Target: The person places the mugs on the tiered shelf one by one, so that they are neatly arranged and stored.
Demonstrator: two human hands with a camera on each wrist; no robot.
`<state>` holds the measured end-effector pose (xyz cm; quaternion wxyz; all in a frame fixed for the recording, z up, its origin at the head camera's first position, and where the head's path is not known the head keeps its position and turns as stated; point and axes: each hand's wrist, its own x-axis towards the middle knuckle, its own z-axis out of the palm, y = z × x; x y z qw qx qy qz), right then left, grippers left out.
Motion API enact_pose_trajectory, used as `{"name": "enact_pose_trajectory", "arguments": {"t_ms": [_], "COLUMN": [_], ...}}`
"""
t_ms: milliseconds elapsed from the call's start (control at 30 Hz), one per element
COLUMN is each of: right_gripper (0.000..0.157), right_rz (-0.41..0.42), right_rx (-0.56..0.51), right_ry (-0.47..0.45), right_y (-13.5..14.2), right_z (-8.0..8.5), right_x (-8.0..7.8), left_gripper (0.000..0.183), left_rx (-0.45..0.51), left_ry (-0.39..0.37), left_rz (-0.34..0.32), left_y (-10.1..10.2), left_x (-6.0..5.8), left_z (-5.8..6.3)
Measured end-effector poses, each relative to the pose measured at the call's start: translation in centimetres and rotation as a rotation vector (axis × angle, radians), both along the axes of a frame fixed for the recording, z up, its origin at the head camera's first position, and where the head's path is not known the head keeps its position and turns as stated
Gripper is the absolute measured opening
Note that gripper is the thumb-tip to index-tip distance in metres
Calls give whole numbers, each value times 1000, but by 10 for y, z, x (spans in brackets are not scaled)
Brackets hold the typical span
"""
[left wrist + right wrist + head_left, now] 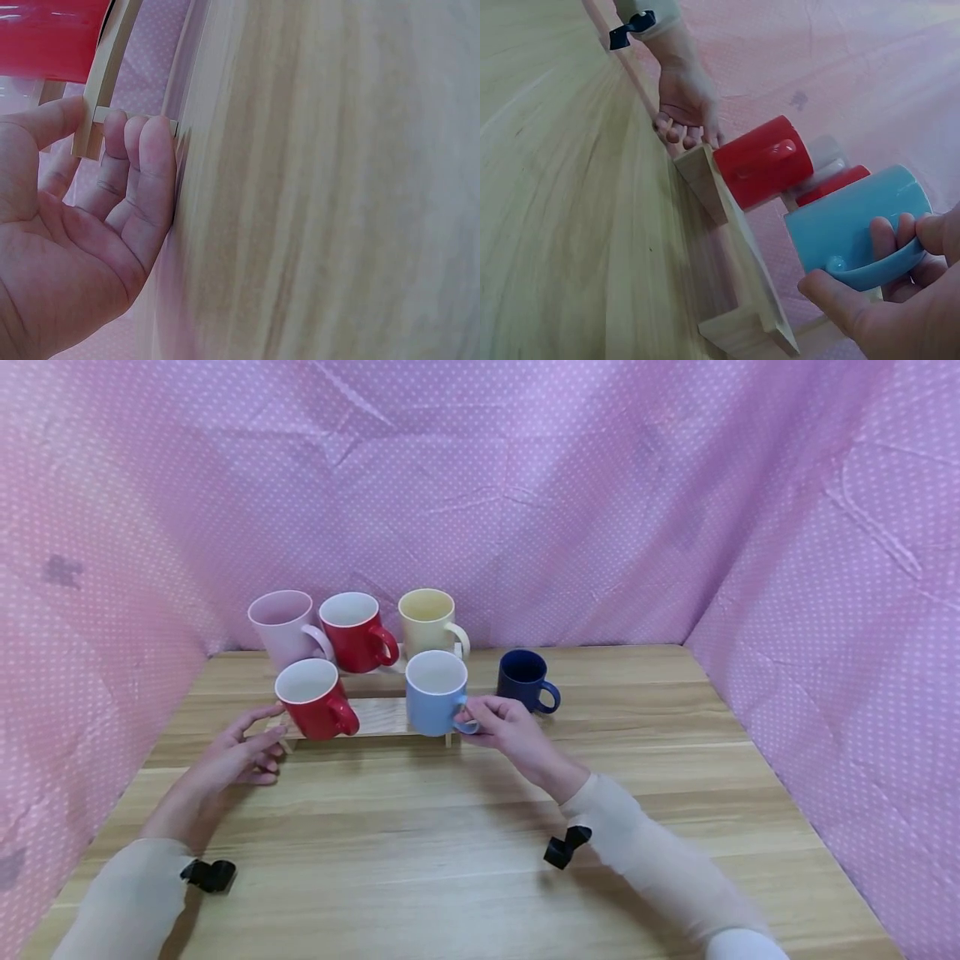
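Note:
My right hand point(517, 735) grips the handle of a light blue mug point(433, 706), which stands upright at the right end of the lower step of a wooden rack point(378, 714). In the right wrist view my fingers wrap the handle of this blue mug point(855, 221). My left hand point(236, 756) holds the rack's left end. The left wrist view has thumb and forefinger at the tip of the plank point(109, 67), other fingers bent beneath. Beside that hand a red mug point(309, 714) with a white inside sits on the lower step, handle to the right.
On the upper step stand a pale pink mug point(281, 635), another red mug point(352, 647) and a yellow mug point(427, 631). A navy mug point(519, 681) is right of the rack, just behind my right hand. Pink dotted cloth point(480, 510) encloses the wooden table point(390, 860).

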<state>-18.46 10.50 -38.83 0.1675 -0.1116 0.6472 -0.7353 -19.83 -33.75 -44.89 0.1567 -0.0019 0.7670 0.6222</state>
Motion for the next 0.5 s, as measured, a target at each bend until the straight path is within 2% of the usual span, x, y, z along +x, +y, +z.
{"name": "enact_pose_trajectory", "arguments": {"t_ms": [267,500], "right_gripper": [35,34], "right_rz": [42,34], "right_rx": [52,93], "right_ry": [7,5], "right_y": [-26,-42], "right_z": [-6,-9], "right_x": [-4,-10], "left_gripper": [43,48], "left_rx": [8,-1], "left_ry": [9,0], "left_rz": [7,15], "left_y": [2,3], "left_x": [1,2], "left_z": [1,3]}}
